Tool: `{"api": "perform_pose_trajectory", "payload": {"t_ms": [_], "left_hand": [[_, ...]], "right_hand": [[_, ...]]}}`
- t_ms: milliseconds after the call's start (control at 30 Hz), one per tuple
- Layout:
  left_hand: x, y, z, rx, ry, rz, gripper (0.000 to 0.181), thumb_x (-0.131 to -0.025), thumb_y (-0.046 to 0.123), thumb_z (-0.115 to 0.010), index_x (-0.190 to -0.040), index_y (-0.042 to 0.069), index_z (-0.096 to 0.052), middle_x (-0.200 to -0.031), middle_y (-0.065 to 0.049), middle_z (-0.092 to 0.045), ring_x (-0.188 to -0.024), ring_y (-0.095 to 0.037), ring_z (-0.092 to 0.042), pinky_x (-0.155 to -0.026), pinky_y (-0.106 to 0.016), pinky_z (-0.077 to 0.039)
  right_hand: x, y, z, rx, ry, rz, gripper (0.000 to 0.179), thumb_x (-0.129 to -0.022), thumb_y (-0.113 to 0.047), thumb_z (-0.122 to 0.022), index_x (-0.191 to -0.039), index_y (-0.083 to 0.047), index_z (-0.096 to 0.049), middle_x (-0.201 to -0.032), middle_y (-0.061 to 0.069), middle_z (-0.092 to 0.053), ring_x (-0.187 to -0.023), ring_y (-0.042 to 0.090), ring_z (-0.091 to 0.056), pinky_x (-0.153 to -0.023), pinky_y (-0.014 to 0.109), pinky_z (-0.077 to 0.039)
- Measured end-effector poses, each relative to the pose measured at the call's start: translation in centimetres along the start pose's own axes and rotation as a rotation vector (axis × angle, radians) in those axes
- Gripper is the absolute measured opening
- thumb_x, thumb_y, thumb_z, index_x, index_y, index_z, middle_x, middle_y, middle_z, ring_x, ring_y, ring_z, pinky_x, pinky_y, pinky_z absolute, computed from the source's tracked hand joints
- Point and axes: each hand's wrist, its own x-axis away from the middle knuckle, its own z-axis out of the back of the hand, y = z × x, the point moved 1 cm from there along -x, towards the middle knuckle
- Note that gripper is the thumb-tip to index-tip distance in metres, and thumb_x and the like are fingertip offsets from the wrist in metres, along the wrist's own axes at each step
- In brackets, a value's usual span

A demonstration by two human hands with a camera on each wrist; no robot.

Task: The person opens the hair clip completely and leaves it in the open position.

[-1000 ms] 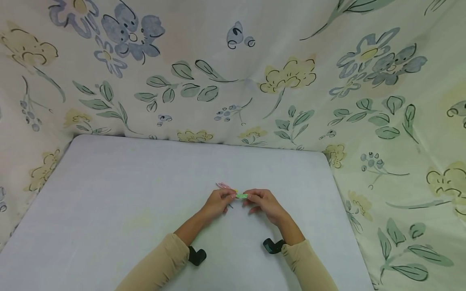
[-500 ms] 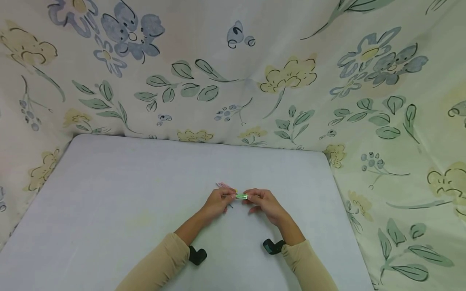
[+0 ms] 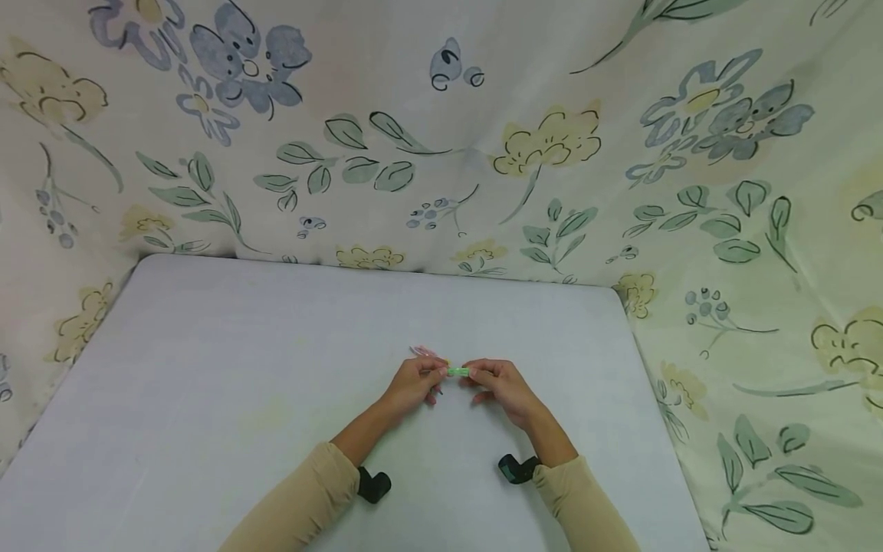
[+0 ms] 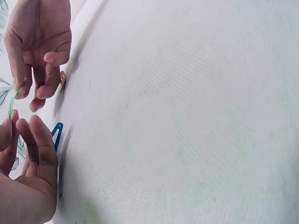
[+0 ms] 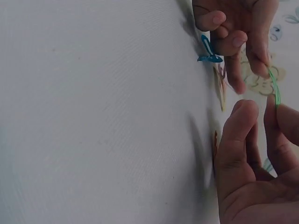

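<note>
A green snap hair clip (image 3: 458,372) spans the gap between my two hands, lying roughly level above the table. My left hand (image 3: 412,385) pinches its left end between thumb and index finger. The opposite end is pinched by my right hand (image 3: 503,387), whose other fingers are loosely bent. In the right wrist view the green hair clip (image 5: 277,93) looks thin and slightly bowed, seen edge-on. Below my left hand's fingers a blue snap hair clip (image 5: 212,59) shows. Pink clips (image 3: 422,351) lie just beyond my left hand, partly hidden by it.
An orange-brown clip (image 5: 215,145) lies behind my right hand's fingers. The white table (image 3: 207,368) reaches back to a floral cloth (image 3: 414,92) hanging behind and at the sides. Black wrist cameras (image 3: 375,486) sit at both sleeves.
The green hair clip has tilted slightly between the fingers, its visible face changing. Both hands stay in nearly the same place.
</note>
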Motion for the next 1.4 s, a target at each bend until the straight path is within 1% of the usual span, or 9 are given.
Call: {"api": "perform_pose_trajectory", "payload": {"t_ms": [267,367,467,600,767,967,1033,1200,1400], "left_hand": [[0.0,-0.18,-0.05,-0.06,0.015,-0.054,0.022,-0.098,0.009,-0.063,-0.11,-0.009,-0.068,-0.073,-0.012,-0.058,-0.053,-0.01,-0.046,-0.046,-0.02,-0.041],[-0.01,-0.2,-0.01,-0.123,0.026,-0.075,0.021,-0.097,0.009,-0.064,-0.108,-0.007,-0.069,-0.075,-0.009,-0.059,-0.048,-0.008,-0.044,-0.045,-0.021,-0.038],[-0.06,-0.18,0.03,-0.227,0.061,-0.123,0.018,-0.095,0.01,-0.067,-0.105,-0.004,-0.073,-0.089,-0.007,-0.066,-0.062,-0.007,-0.05,-0.057,-0.021,-0.042],[-0.13,-0.29,0.05,-0.372,0.119,-0.202,0.015,-0.092,0.011,-0.07,-0.101,0.001,-0.076,-0.106,-0.009,-0.067,-0.089,-0.014,-0.054,-0.075,-0.028,-0.043],[-0.14,-0.4,-0.09,-0.521,0.14,-0.243,0.016,-0.092,0.015,-0.07,-0.101,0.003,-0.077,-0.111,-0.007,-0.066,-0.091,-0.018,-0.057,-0.073,-0.03,-0.044],[0.1,-0.32,-0.23,-0.697,0.123,-0.291,0.018,-0.094,0.017,-0.068,-0.102,0.004,-0.076,-0.113,-0.005,-0.062,-0.104,-0.022,-0.06,-0.082,-0.04,-0.049],[0.21,-0.35,-0.24,-0.754,0.118,-0.313,0.018,-0.094,0.018,-0.068,-0.103,0.004,-0.075,-0.113,-0.004,-0.06,-0.105,-0.023,-0.061,-0.082,-0.041,-0.05],[0.44,-0.45,-0.25,-0.866,0.12,-0.36,0.02,-0.095,0.018,-0.068,-0.107,0.004,-0.074,-0.116,-0.005,-0.057,-0.101,-0.024,-0.064,-0.077,-0.04,-0.053],[0.53,-0.75,-0.27,-0.942,0.129,-0.373,0.026,-0.094,0.019,-0.07,-0.114,0.004,-0.073,-0.118,-0.006,-0.056,-0.098,-0.024,-0.065,-0.072,-0.037,-0.053]], "right_hand": [[0.03,0.14,0.2,0.02,0.007,-0.032,0.034,-0.101,-0.014,-0.059,-0.119,0.014,-0.061,-0.104,0.019,-0.07,-0.097,0.022,-0.063,-0.068,0.029,-0.056],[0.05,0.16,0.23,0.025,0.021,-0.033,0.033,-0.1,-0.014,-0.06,-0.118,0.014,-0.061,-0.102,0.019,-0.07,-0.095,0.021,-0.063,-0.067,0.029,-0.056],[-0.01,0.18,0.2,0.033,0.045,-0.035,0.033,-0.1,-0.014,-0.061,-0.116,0.014,-0.062,-0.099,0.018,-0.071,-0.091,0.02,-0.063,-0.066,0.029,-0.056],[0.02,-0.11,0.02,0.042,0.078,-0.04,0.03,-0.099,-0.012,-0.062,-0.113,0.014,-0.063,-0.092,0.017,-0.07,-0.086,0.02,-0.062,-0.064,0.028,-0.055],[0.07,-0.38,-0.09,0.057,0.103,-0.044,0.029,-0.099,-0.009,-0.061,-0.115,0.015,-0.063,-0.09,0.02,-0.07,-0.083,0.022,-0.064,-0.061,0.03,-0.055],[0.0,-0.12,0.17,0.081,0.136,-0.046,0.032,-0.099,-0.014,-0.061,-0.12,0.01,-0.064,-0.088,0.017,-0.069,-0.075,0.018,-0.064,-0.057,0.027,-0.053],[-0.03,-0.08,0.27,0.077,0.147,-0.052,0.031,-0.099,-0.014,-0.06,-0.12,0.007,-0.066,-0.089,0.016,-0.069,-0.075,0.017,-0.064,-0.056,0.026,-0.052],[-0.02,-0.17,0.44,0.068,0.159,-0.061,0.029,-0.1,-0.013,-0.058,-0.121,0.004,-0.066,-0.101,0.016,-0.069,-0.077,0.017,-0.064,-0.056,0.025,-0.052],[0.08,-0.35,0.57,0.056,0.157,-0.056,0.03,-0.1,-0.013,-0.058,-0.124,0.003,-0.065,-0.117,0.016,-0.066,-0.079,0.018,-0.065,-0.057,0.026,-0.053]]}}
